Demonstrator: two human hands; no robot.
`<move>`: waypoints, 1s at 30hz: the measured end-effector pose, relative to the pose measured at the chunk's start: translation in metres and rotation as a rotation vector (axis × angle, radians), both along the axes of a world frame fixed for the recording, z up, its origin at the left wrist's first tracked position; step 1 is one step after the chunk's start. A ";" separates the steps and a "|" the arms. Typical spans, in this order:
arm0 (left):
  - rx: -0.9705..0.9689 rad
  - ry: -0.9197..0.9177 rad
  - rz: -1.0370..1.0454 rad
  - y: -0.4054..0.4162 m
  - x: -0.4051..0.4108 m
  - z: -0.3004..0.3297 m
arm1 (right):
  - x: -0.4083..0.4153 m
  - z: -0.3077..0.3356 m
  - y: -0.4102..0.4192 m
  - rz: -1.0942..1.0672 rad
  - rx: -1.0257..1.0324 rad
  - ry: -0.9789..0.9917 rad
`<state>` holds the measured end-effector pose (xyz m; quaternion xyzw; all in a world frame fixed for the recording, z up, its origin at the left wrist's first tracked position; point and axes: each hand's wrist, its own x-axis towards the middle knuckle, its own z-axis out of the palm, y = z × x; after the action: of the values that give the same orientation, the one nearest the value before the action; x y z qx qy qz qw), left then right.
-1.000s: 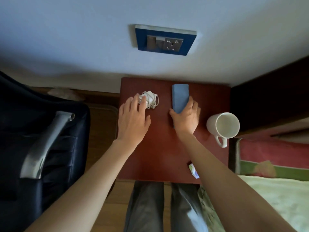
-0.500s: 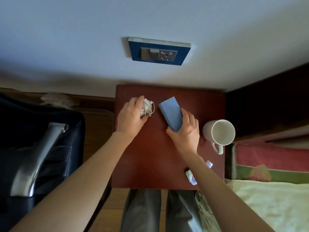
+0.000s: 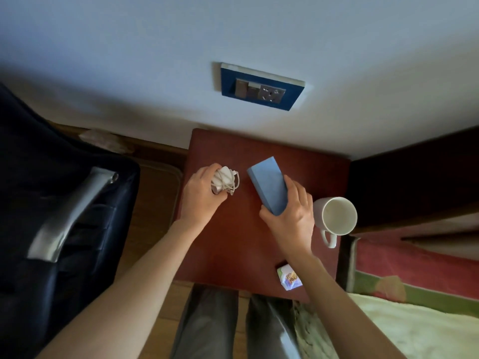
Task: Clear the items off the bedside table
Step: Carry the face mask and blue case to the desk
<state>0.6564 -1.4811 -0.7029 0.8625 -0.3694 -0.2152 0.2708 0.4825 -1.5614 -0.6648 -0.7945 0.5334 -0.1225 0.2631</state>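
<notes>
Head view, looking straight down over a dark red bedside table (image 3: pixel 233 255) set against a pale wall.

Left hand (image 3: pixel 201 195): over the far-left part of the tabletop, fingers curled around a white charger wrapped in its white cable (image 3: pixel 225 181). Loops of cable stick out on the hand's right side. Whether the bundle is lifted off the wood or touching it cannot be told from above.

Right hand (image 3: pixel 291 216): near the table's centre, thumb on the left edge and fingers on the right edge of a light blue rectangular box (image 3: pixel 268 187), gripping its near end. The box is tilted, far end angled up and to the left, apart from the charger bundle.

White mug (image 3: pixel 337 216): upright on the right edge of the table, just right of the right hand, mouth open to the camera, handle pointing toward the near side.

Small printed packet (image 3: pixel 289 278): at the near-right corner of the table, partly hidden by the right forearm.

Surroundings: blue wall plate with switches and a socket (image 3: pixel 261 86) on the wall beyond the table; dark office chair with a silver armrest (image 3: pixel 70 216) at left; bed with a pale cover (image 3: pixel 414 327) at near right; the person's grey trouser legs (image 3: pixel 207 325) at the near edge.
</notes>
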 end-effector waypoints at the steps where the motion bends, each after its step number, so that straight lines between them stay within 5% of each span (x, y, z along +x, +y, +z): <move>1: -0.012 0.009 0.031 0.007 -0.003 0.007 | -0.001 0.006 0.001 0.022 -0.005 -0.011; 11: -0.169 -0.025 0.235 0.103 -0.073 0.139 | -0.039 0.102 0.027 0.274 -0.025 -0.088; 19: -0.228 0.009 0.622 0.195 -0.166 0.266 | -0.084 0.197 0.056 0.596 -0.065 -0.066; 30: -0.384 -0.136 0.952 0.367 -0.245 0.363 | -0.062 0.278 0.207 1.144 -0.010 -0.133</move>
<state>0.4119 -1.1143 -0.3403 0.8818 0.0142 0.0603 0.4675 0.4206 -1.3544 -0.3872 -0.9484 0.0005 -0.0131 0.3168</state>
